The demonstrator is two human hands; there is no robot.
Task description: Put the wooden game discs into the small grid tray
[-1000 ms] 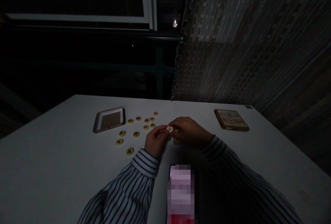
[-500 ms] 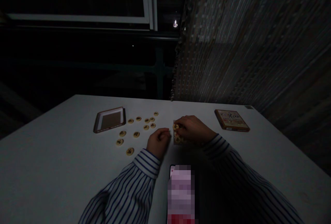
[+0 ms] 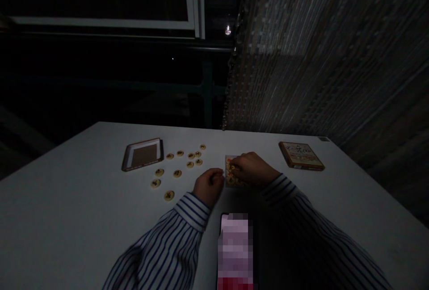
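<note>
My right hand (image 3: pixel 252 168) lies curled over a small tray (image 3: pixel 229 179) that holds round cream game pieces, its fingertips on the pieces at the tray's far left corner. My left hand (image 3: pixel 208 184) rests as a loose fist on the white table (image 3: pixel 80 218), touching the tray's left edge; I cannot make out anything inside it. Several more cream discs (image 3: pixel 177 173) with dark marks lie scattered to the left of my hands. Both arms wear blue-striped white sleeves.
An empty brown box lid (image 3: pixel 142 154) sits at the back left. A flat printed box (image 3: pixel 300 155) lies at the back right. A phone (image 3: pixel 236 250) lies close to me between my forearms. A bead curtain (image 3: pixel 301 48) and a dark window stand behind the table.
One second ago both hands pinched a single disc between them. The right hand has since carried it onto the small tray, and the left hand has dropped to the table as a fist.
</note>
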